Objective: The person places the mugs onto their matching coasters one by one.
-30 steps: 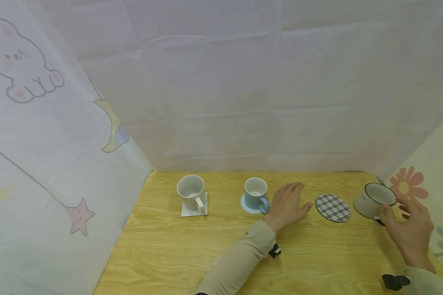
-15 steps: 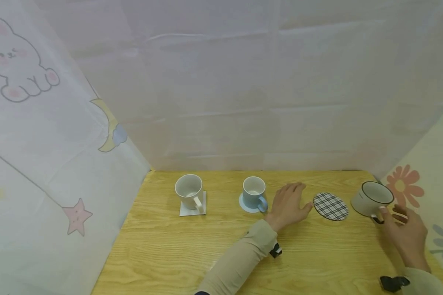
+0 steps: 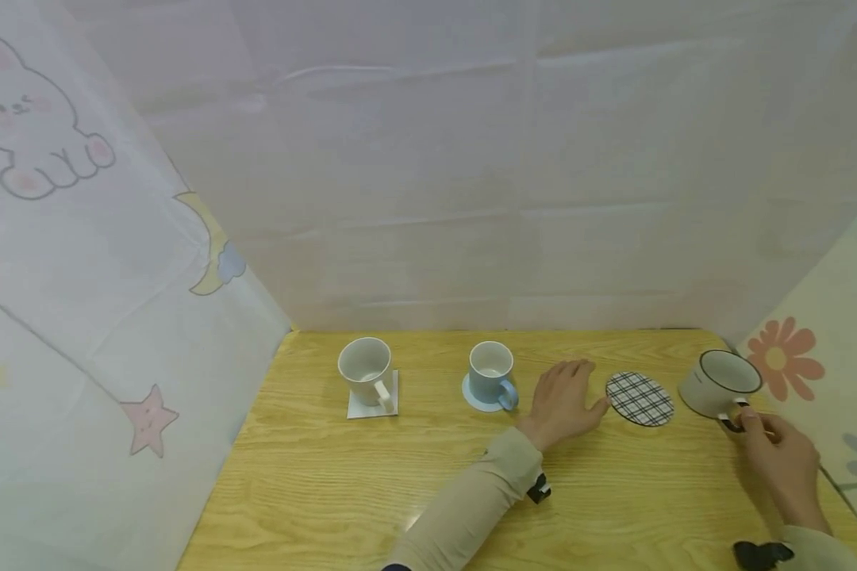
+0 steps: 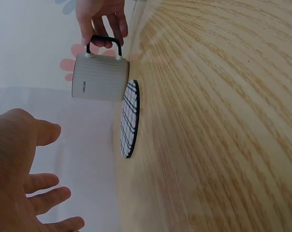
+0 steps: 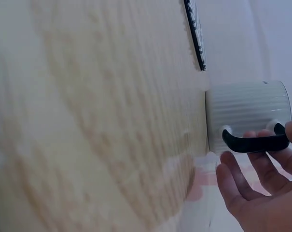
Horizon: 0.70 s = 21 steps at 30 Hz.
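Observation:
At the right, a white ribbed mug (image 3: 718,388) with a dark rim and black handle (image 5: 257,143) stands upright on the table. My right hand (image 3: 784,456) holds this handle, thumb at its top end and fingers reaching behind it, as the right wrist view shows. To the mug's left lies a round plaid coaster (image 3: 640,399), black and white. My left hand (image 3: 563,400) is just left of the coaster with fingers extended, holding nothing; its thumb tip comes close to the coaster's edge in the head view. The left wrist view shows the thumb (image 4: 48,132) raised off the table.
A blue cup (image 3: 489,379) with a white inside sits on a round light-blue coaster (image 3: 474,399), left of my left hand. Farther left, a white mug (image 3: 366,373) stands on a square white coaster (image 3: 360,410). Printed sheets (image 3: 428,198) wall the wooden table (image 3: 328,492).
My right hand has moved from beside the mug's rim down to its handle, and the fingers have closed in there. My left hand has barely moved.

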Motion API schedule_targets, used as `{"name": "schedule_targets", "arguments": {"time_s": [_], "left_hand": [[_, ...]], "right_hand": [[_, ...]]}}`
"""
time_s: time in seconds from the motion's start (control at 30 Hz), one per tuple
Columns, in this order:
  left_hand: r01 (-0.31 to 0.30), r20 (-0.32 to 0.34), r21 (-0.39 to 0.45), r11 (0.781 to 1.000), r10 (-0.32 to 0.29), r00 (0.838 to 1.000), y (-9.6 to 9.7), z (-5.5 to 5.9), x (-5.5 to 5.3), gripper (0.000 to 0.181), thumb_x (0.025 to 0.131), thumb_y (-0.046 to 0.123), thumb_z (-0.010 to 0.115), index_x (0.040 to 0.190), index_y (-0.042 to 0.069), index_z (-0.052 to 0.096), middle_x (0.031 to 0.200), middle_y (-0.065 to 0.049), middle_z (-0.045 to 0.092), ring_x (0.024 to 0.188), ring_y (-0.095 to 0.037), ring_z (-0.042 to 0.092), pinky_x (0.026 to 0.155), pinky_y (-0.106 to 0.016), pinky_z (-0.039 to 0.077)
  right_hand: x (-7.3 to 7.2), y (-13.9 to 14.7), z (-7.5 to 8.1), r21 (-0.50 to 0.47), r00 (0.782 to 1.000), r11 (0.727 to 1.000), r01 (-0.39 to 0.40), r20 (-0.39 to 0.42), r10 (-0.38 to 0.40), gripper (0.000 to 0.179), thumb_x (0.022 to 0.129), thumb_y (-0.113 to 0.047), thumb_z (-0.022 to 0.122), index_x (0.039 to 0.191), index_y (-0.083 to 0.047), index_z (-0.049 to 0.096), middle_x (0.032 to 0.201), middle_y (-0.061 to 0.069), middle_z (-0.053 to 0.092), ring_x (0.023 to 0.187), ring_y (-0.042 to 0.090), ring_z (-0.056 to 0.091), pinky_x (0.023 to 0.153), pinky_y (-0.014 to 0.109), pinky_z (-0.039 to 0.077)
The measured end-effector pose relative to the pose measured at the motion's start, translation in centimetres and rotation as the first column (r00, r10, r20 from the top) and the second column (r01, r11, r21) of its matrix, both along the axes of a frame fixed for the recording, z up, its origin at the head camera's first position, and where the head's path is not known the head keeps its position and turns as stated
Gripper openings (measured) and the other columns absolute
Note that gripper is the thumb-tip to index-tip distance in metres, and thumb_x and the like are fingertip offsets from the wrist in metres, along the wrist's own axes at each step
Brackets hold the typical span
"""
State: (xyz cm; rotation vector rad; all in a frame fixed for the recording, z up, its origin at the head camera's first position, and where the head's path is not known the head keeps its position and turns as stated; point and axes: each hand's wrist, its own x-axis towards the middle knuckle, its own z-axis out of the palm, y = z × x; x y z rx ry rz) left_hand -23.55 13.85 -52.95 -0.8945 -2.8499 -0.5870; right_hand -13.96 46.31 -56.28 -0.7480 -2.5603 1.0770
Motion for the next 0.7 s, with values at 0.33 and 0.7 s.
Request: {"name": "schedule_targets", "arguments": {"time_s": [0.33, 0.7], "left_hand": [[-0.008, -0.008, 0.001, 1.0, 0.008, 1.0, 0.5, -0.6, -0.3, 0.062, 0.105, 0.053, 0.061, 0.157, 0.022, 0.052, 0.159, 0.008, 0.054, 0.147, -0.015, 0.051, 0.12, -0.034, 0.046], [0.014, -0.03, -0.006, 1.0, -0.014, 0.999, 2.4, -2.0, -0.4, 0.06, 0.105, 0.052, 0.059, 0.156, 0.02, 0.053, 0.157, 0.006, 0.056, 0.148, -0.015, 0.051, 0.121, -0.033, 0.044]], "right_hand": [[0.0, -0.3, -0.3, -0.037, 0.994, 0.996, -0.081, -0.07, 0.078, 0.057, 0.114, -0.044, 0.045, 0.113, 0.008, 0.07, 0.072, -0.041, 0.059, 0.066, -0.02, 0.056, 0.064, 0.007, 0.038], [0.2, -0.3, 0.0, 0.038, 0.993, 0.995, -0.095, -0.069, 0.098, 0.054, 0.115, -0.04, 0.044, 0.108, 0.006, 0.071, 0.065, -0.032, 0.065, 0.066, -0.023, 0.048, 0.064, 0.011, 0.033]]}}
